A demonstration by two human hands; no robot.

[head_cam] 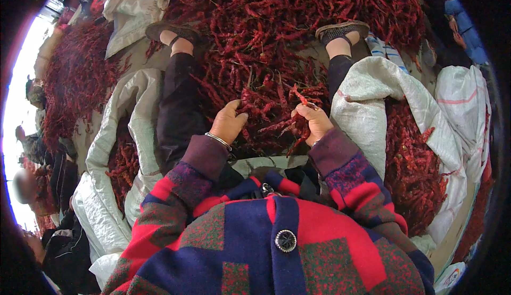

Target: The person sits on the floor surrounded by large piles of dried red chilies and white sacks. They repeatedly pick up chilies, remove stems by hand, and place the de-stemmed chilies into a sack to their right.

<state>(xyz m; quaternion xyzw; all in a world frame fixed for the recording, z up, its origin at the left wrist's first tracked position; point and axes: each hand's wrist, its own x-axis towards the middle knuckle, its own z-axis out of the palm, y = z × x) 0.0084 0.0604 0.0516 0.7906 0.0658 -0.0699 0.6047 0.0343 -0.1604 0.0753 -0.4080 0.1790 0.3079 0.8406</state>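
A large heap of dried red chili peppers [255,51] spreads between and beyond my outstretched legs. My left hand [228,122], with a metal bracelet at the wrist, rests at the near edge of the heap; its thumb and forefinger are apart beside some peppers, and whether it holds any is unclear. To its right, my right hand [313,120] is closed around a small bunch of dried chili peppers [299,129], one brighter red pepper sticking up above the fingers. The palms and some fingers are hidden.
An open white woven sack [359,115] of chilies [413,175] lies to my right; another open white sack [147,115] with chilies is at my left. A further chili heap [76,71] lies farther left. Other people sit along the left rim; a person's hands [457,33] show at upper right.
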